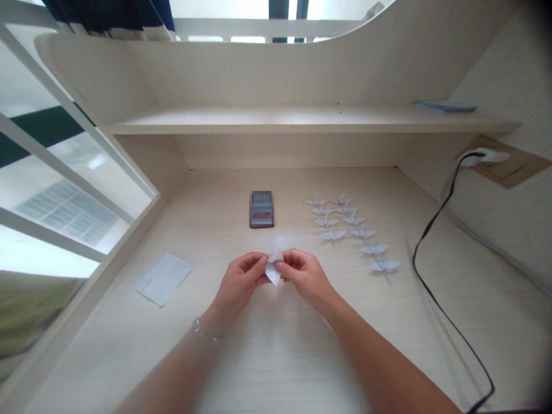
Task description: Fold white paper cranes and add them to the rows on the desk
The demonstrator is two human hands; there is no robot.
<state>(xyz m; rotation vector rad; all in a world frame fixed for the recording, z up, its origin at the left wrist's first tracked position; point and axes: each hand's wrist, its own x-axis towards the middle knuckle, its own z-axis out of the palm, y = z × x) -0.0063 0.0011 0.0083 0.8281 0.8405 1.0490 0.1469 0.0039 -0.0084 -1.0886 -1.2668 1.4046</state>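
Both hands meet over the middle of the pale wooden desk (276,356), pinching one small folded piece of white paper (274,268) between them. My left hand (240,283) grips its left side with fingers curled; a bracelet sits on that wrist. My right hand (304,275) pinches its right side. The paper is partly folded, with a point sticking up. Just beyond my right hand, several finished white paper cranes (351,230) lie in two rows on the desk.
A dark phone (261,209) lies flat behind the hands. A loose pale sheet (165,278) lies at the left. A black cable (435,276) runs from a wall socket (485,156) down the desk's right side. A shelf (302,118) spans the back, holding a flat blue item (446,106).
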